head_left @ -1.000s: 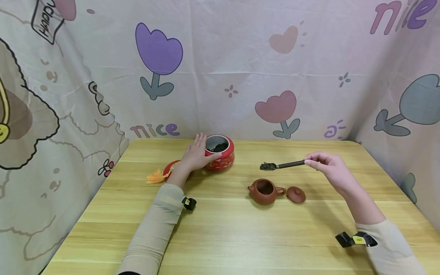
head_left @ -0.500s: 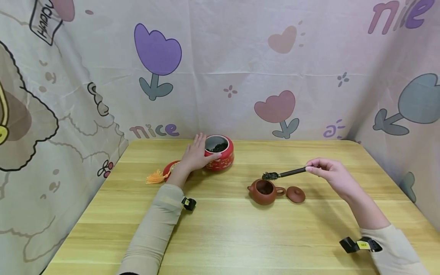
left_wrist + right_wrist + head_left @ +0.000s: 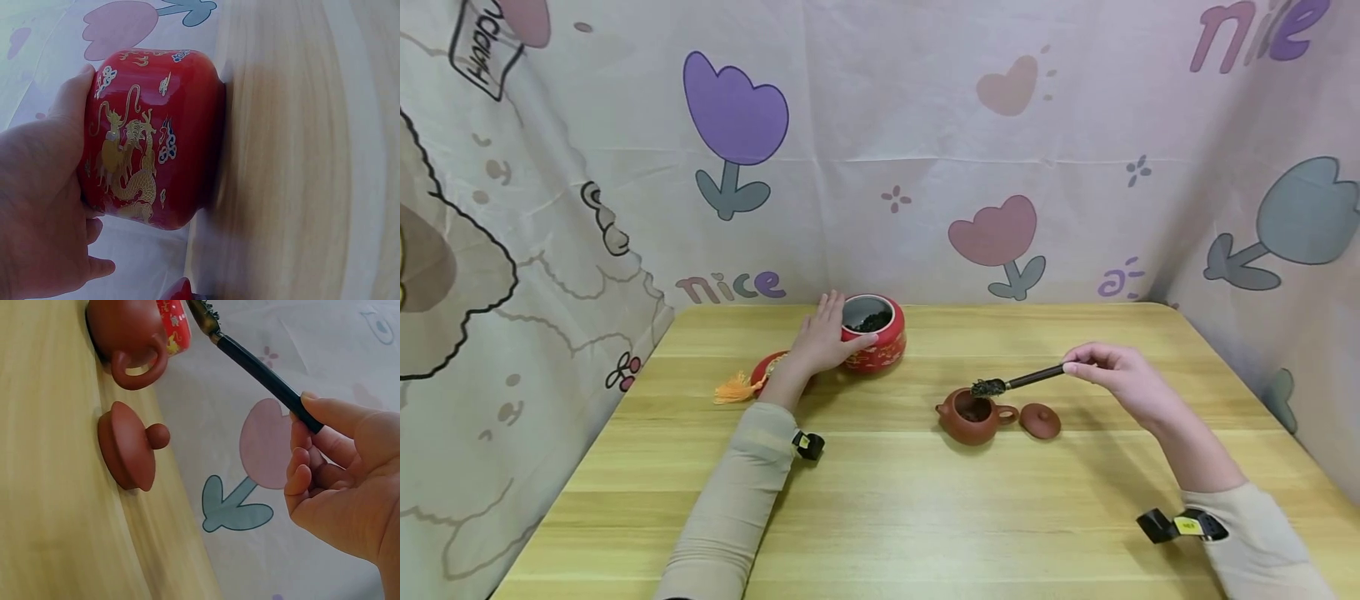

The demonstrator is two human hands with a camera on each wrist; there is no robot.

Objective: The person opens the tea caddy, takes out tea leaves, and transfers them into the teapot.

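Cartoon-print fabric backdrop (image 3: 850,92), wood-grain table (image 3: 895,517). Round red gold-dragon jar (image 3: 886,348) at the back, left hand (image 3: 817,337) against it, fingers straight, probably steadying it. Brown clay teapot (image 3: 967,429) sits nearer, right hand (image 3: 1120,379) pinching a black-handled scoop (image 3: 1030,378) of dark leaves (image 3: 987,388) at its mouth. Matching round lid (image 3: 1040,422) parked beside, presumably for access.

We see a pale wood-grained table (image 3: 880,517) carrying a brown teapot (image 3: 967,429). In the head view, we place a brown lid (image 3: 1040,422) at its three o'clock, a red jar (image 3: 883,350) at ten and a tasselled red lid (image 3: 766,367) near nine.
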